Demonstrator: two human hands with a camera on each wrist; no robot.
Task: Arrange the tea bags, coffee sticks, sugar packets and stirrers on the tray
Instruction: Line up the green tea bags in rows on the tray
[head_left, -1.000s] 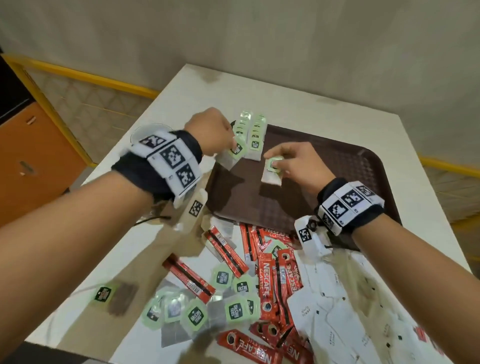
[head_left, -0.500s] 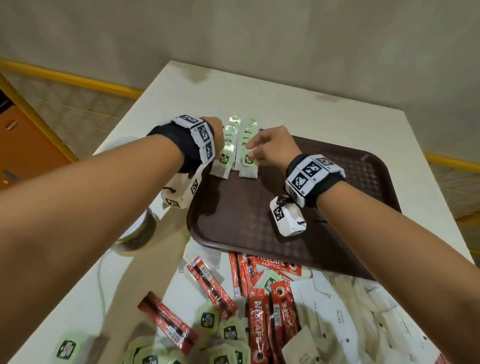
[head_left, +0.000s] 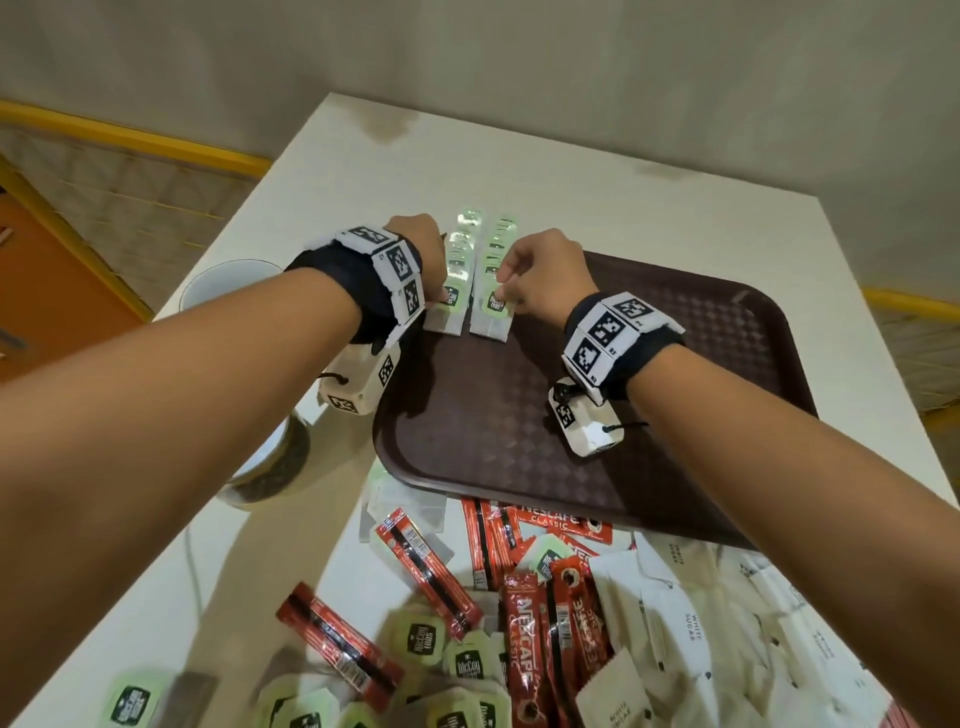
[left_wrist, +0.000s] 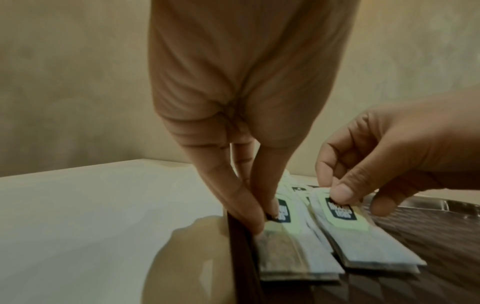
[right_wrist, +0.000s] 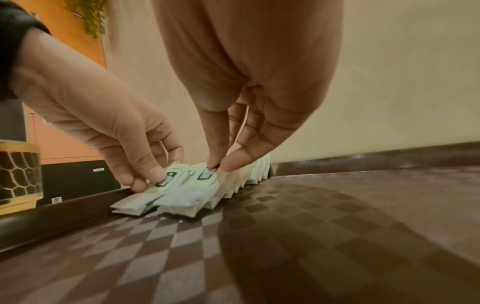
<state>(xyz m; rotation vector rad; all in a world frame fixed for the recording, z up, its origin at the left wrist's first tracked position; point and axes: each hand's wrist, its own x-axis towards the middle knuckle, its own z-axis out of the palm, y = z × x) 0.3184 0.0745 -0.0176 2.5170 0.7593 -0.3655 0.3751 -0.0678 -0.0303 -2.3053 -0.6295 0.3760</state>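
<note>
A brown tray (head_left: 675, 364) lies on the white table. Two overlapping rows of green-tagged tea bags run along its far left corner. My left hand (head_left: 436, 283) pinches the tag of the front tea bag (head_left: 448, 317) of the left row, beside the tray's left rim; the left wrist view shows thumb and finger (left_wrist: 249, 214) closed on that bag (left_wrist: 291, 251). My right hand (head_left: 503, 285) pinches the front tea bag (head_left: 493, 319) of the right row, and its fingertips (right_wrist: 211, 162) meet on the tag of that bag (right_wrist: 189, 197).
Loose tea bags (head_left: 426, 639), red coffee sticks (head_left: 524, 675) and white sugar packets (head_left: 685, 639) lie heaped on the table (head_left: 571, 171) in front of the tray. A patterned cup (head_left: 228, 291) stands left of the tray. Most of the tray floor is bare.
Both hands carried a tea bag each from the tray's middle to its far left corner. The bags now lie at the front of the two rows, still pinched.
</note>
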